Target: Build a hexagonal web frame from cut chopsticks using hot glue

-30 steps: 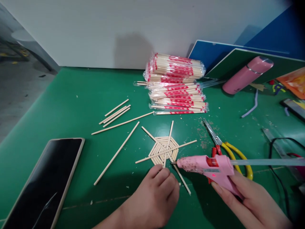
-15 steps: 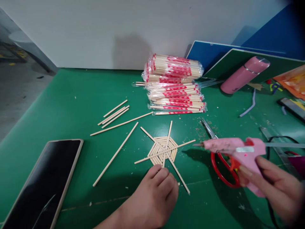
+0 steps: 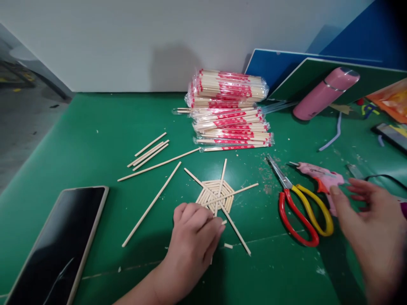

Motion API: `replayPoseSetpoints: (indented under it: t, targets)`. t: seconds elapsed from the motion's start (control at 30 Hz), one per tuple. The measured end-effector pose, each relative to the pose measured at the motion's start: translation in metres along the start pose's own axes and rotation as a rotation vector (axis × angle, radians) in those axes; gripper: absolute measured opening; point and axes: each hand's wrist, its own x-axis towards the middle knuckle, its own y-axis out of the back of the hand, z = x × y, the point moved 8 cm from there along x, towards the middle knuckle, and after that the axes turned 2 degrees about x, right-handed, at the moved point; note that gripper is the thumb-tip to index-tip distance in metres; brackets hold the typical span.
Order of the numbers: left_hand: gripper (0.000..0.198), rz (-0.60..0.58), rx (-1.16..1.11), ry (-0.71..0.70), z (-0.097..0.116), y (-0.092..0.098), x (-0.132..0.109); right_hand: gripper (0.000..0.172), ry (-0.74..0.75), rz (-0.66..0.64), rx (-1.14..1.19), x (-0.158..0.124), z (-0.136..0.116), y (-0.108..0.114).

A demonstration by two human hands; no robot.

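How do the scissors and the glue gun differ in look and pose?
The scissors have one red and one yellow handle; the glue gun is mostly pink. The scissors' blades point away from the person, while the glue gun's nozzle points mostly left. The scissors are unobstructed; the right hand partly hides the glue gun. Both are over the green table.

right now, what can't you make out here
Head view:
Whatever the left hand may pinch: hidden behind its knuckles.
Part of the stick web: behind that hand.
Whether the right hand touches the glue gun: it overlaps the handle.
Phone, near end: bottom edge cuts it.
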Motion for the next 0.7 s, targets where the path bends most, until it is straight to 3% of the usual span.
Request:
replayPoseSetpoints:
  t: [0.03,0.1,0.17,0.23,0.5,0.7]
  targets:
    - [0.016,-0.005,-0.003,0.022,-0.002,0.000,0.002,0.040,0.056,-0.022,0.069,-0.011,-0.019,-0.004]
    - [0.015,-0.032,-0.016,0.051,-0.004,-0.002,0.004,0.019,0.322,-0.301,0.264,-0.039,-0.074,-0.028]
    - [0.015,-0.048,-0.026,0.062,-0.005,-0.004,0.005,0.019,0.563,-0.568,0.417,-0.071,-0.124,-0.047]
    - [0.015,-0.038,-0.030,0.063,-0.005,-0.002,0.005,0.019,0.668,-0.664,0.464,-0.088,-0.151,-0.057]
    - [0.018,-0.036,-0.043,0.057,-0.005,-0.001,0.006,0.016,0.813,-0.650,0.353,-0.096,-0.165,-0.071]
    - [0.013,0.040,0.012,0.068,-0.006,0.006,0.000,0.018,0.789,-0.716,0.380,-0.096,-0.165,-0.077]
